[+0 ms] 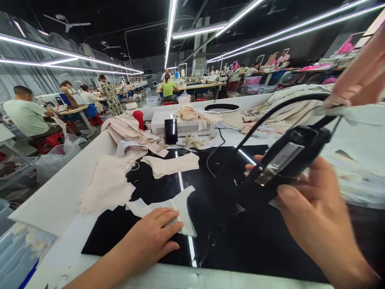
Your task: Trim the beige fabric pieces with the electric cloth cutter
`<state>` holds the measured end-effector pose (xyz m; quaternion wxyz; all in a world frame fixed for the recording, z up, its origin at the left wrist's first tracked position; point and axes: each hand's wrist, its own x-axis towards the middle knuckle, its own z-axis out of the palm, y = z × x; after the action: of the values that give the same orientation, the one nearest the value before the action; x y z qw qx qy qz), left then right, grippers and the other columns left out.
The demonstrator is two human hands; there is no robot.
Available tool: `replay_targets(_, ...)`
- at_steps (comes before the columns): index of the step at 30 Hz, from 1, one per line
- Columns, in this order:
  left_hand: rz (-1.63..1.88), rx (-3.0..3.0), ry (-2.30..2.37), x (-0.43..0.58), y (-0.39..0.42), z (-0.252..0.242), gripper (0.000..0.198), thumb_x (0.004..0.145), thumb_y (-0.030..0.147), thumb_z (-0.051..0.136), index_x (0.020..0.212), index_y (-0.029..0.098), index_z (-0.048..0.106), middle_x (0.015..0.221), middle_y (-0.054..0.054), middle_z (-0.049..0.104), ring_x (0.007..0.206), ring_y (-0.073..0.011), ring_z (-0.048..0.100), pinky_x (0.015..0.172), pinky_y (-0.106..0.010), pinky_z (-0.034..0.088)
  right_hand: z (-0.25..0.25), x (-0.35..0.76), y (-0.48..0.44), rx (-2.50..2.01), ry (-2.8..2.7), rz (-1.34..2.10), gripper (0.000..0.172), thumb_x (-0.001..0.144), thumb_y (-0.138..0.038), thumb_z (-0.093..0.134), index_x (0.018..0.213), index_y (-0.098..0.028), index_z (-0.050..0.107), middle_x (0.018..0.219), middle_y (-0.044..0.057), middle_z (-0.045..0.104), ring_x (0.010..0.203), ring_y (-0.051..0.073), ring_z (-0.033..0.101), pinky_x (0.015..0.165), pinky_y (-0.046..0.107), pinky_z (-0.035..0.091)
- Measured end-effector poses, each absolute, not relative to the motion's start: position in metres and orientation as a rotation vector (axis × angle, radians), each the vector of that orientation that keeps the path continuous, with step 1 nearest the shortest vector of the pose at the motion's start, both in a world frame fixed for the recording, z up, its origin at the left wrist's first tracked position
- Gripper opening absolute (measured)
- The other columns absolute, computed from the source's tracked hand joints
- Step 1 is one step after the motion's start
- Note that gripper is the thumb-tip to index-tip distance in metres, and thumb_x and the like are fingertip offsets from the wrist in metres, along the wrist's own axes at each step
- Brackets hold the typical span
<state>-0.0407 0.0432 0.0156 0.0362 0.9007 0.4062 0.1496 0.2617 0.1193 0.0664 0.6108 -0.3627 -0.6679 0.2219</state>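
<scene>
at the left i have a pile of cream cloth pieces spilling onto the edge of the black surface; a sleeve-like brush there could slide some of them into the work. my left hand lies flat, its fingers loosely spread and pinching nothing, the tips pressing on a cut piece while the thumb rests off it on the surface. that surface looks glossy, so i judge light or uneven pressure could let the piece skid or its layers shift at the line by the fingertips. just beyond lies a loose piece, which a careless reach could knock askew. farther right the black cable arches down toward the surface, and a quick swing could drag it across the cloth. my right hand has its fingers curled firmly round a black tool, held tilted above the surface; its bulk hides what lies beneath, so a poor view could cause a misjudged contact
</scene>
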Motion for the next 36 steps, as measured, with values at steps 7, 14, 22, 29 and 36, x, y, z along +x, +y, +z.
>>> replay_targets(7,0.405,2.768,1.217,-0.045,0.030,0.013,0.035,0.098,0.022,0.058,0.133,0.021,0.054,0.139,-0.011,0.058,0.130,-0.0292,0.054,0.105,-0.050,0.052,0.083,0.227,0.116,-0.760,-1.356,0.817,0.030,0.085,-0.046,0.074,0.103,-0.027,0.059,0.101,0.001,0.066,0.081,0.018,0.067,0.074,0.035,0.060)
replay_targets(14,0.542,2.859,1.094,-0.029,0.034,0.021,0.017,0.104,0.022,0.046,0.114,0.015,0.058,0.112,-0.010,0.066,0.107,-0.0232,0.064,0.098,-0.040,0.056,0.088,0.214,0.101,-0.683,-1.407,0.831,0.038,0.082,-0.043,0.077,0.108,-0.027,0.053,0.094,0.001,0.064,0.073,0.017,0.064,0.066,0.034,0.059)
replay_targets(22,0.718,2.920,0.966,-0.008,0.043,0.013,0.019,0.104,0.019,0.044,0.093,0.014,0.059,0.087,-0.006,0.065,0.081,-0.0197,0.064,0.074,-0.033,0.059,0.077,0.183,0.071,-0.426,-1.253,1.028,0.038,0.082,-0.040,0.079,0.104,-0.026,0.052,0.082,-0.001,0.063,0.058,0.015,0.060,0.048,0.028,0.052)
replay_targets(29,0.784,2.637,1.007,-0.009,0.041,0.013,0.014,0.102,0.015,0.050,0.095,0.015,0.062,0.092,-0.004,0.068,0.088,-0.0182,0.063,0.081,-0.031,0.055,0.061,0.167,0.064,-0.286,-1.206,1.065,0.028,0.086,-0.036,0.075,0.104,-0.027,0.055,0.083,0.000,0.061,0.059,0.014,0.056,0.048,0.027,0.049)
replay_targets(36,0.802,2.472,1.066,-0.011,0.041,0.010,0.013,0.102,0.017,0.053,0.097,0.017,0.066,0.097,-0.004,0.068,0.091,-0.0174,0.062,0.083,-0.030,0.052,0.056,0.153,0.069,-0.246,-1.168,1.049,0.031,0.086,-0.031,0.075,0.108,-0.028,0.054,0.087,0.000,0.061,0.062,0.015,0.058,0.047,0.027,0.051)
